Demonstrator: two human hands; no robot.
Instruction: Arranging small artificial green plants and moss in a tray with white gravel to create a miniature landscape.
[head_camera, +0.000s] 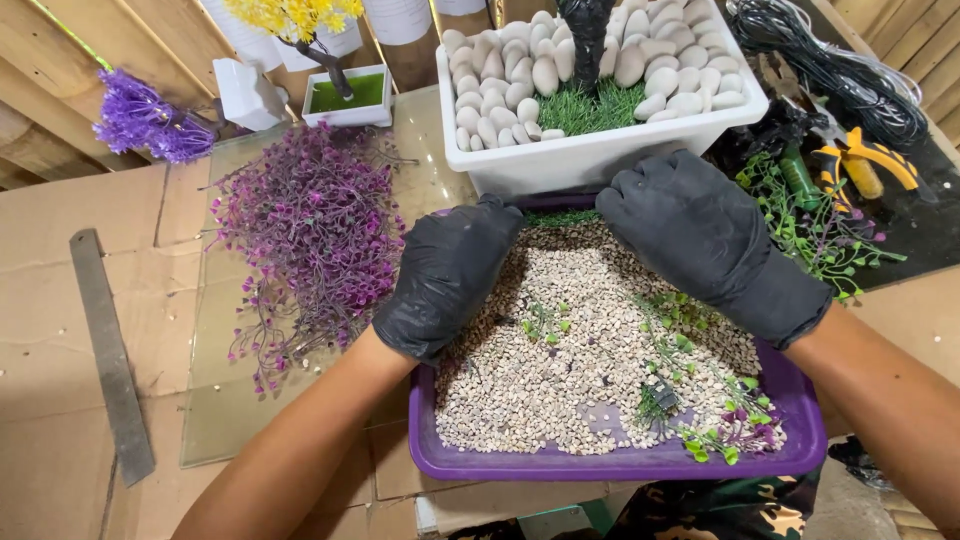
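Observation:
A purple tray (520, 462) in front of me holds a bed of small pale gravel (540, 370) with a few green and purple plastic sprigs (715, 425) lying on it. My left hand (448, 272), in a black glove, rests palm down on the gravel at the tray's far left. My right hand (705, 235), also gloved in black, lies palm down on the gravel at the far right. Both hands cup the far end of the gravel, fingers curled down into it. Just beyond them stands a white planter (590, 155) with white pebbles, green turf and a dark trunk.
A heap of purple artificial foliage (305, 225) lies on a glass sheet (225, 400) at the left. A metal file (110, 355) lies on cardboard further left. Yellow-handled pliers (865, 160), black wire coils (830, 60) and green sprigs sit at the right. A small white pot with a yellow tree (345, 95) stands behind.

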